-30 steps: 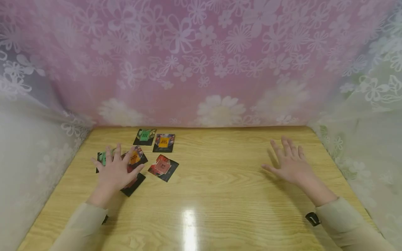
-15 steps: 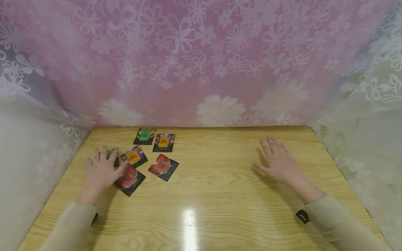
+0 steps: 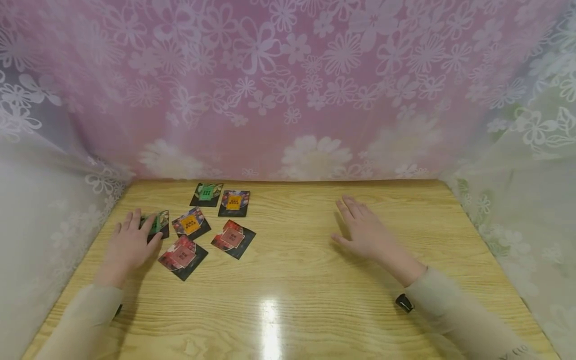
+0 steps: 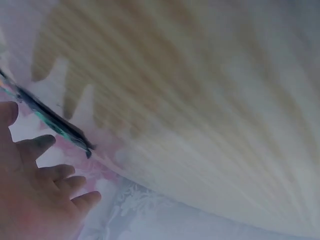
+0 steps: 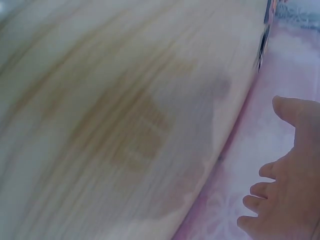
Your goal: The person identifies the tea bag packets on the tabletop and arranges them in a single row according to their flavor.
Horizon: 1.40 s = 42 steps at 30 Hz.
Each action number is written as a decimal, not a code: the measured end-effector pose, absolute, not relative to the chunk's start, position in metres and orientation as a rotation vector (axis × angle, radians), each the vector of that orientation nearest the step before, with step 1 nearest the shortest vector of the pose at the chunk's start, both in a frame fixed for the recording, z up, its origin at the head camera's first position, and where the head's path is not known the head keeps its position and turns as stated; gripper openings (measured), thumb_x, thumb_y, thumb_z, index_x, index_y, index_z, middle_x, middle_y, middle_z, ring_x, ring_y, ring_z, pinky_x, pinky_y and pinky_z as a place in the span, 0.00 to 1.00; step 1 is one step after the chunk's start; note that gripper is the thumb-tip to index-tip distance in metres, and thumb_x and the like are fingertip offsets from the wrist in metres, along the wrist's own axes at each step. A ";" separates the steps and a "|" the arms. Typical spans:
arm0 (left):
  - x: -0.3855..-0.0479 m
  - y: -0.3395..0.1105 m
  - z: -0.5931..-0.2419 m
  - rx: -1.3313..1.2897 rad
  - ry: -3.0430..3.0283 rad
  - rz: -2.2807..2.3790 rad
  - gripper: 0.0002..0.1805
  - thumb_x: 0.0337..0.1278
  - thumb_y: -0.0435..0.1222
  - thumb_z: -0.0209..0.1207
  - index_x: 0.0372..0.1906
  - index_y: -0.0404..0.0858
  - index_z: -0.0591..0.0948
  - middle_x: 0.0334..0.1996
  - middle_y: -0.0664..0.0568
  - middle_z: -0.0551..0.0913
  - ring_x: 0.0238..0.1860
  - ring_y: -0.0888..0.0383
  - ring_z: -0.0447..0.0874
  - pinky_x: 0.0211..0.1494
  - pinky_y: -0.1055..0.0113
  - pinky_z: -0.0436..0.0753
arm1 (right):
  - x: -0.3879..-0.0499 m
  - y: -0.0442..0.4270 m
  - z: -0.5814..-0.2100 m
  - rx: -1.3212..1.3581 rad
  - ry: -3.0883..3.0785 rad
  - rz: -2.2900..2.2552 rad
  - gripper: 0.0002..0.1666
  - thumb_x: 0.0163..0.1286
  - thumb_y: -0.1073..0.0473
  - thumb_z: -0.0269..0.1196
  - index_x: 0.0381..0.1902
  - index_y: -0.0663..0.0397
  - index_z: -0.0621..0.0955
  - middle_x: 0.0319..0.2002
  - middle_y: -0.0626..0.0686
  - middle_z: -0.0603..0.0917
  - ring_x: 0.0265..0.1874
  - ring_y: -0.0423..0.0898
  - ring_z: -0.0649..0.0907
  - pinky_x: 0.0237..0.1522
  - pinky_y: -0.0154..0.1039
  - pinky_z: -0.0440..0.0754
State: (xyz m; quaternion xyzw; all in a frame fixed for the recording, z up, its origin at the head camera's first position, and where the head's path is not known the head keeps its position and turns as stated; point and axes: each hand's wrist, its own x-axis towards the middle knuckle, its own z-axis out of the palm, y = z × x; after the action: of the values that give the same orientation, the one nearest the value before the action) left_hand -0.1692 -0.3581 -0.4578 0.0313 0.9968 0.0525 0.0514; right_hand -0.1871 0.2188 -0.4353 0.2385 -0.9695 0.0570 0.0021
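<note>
My left hand (image 3: 128, 247) hovers at the table's left with fingers spread, partly covering a green-labelled packet (image 3: 162, 223). In the left wrist view, a gap shows between the fingers of the left hand (image 4: 42, 195) and a packet (image 4: 57, 126). To its right lie an orange-labelled packet (image 3: 191, 225) and a red-labelled packet (image 3: 183, 256). A second group holds another green-labelled packet (image 3: 206, 194), an orange-labelled packet (image 3: 234, 202) and a red-labelled packet (image 3: 233, 239). Right of centre, my right hand (image 3: 369, 235) is held above the wood, holding nothing, its fingers extended.
The wood-grain table (image 3: 292, 280) reaches back to a pink flowered curtain (image 3: 292, 100). Pale sheer cloth (image 3: 45, 200) hangs along the left side, and more cloth (image 3: 531, 200) along the right. A black wrist device (image 3: 404, 303) sits by my right sleeve.
My left hand has moved left and slightly towards me, uncovering the nearer red-labelled and orange-labelled packets. My right hand has moved left across the table. The packets stay in place.
</note>
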 end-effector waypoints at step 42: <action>-0.172 -0.374 -0.471 0.369 2.986 0.124 0.36 0.86 0.39 0.44 0.80 0.17 0.53 0.79 0.19 0.54 0.79 0.23 0.56 0.83 0.32 0.61 | -0.203 0.028 -0.451 1.521 -2.897 0.079 0.50 0.82 0.35 0.54 0.88 0.51 0.50 0.88 0.54 0.50 0.87 0.52 0.55 0.90 0.47 0.52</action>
State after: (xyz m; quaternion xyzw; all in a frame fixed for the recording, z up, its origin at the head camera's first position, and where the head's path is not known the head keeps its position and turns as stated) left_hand -0.1722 -0.3737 -0.4707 0.1222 0.9895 0.0410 0.0650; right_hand -0.2030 0.0276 -0.4509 0.4636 -0.8833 0.0241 -0.0657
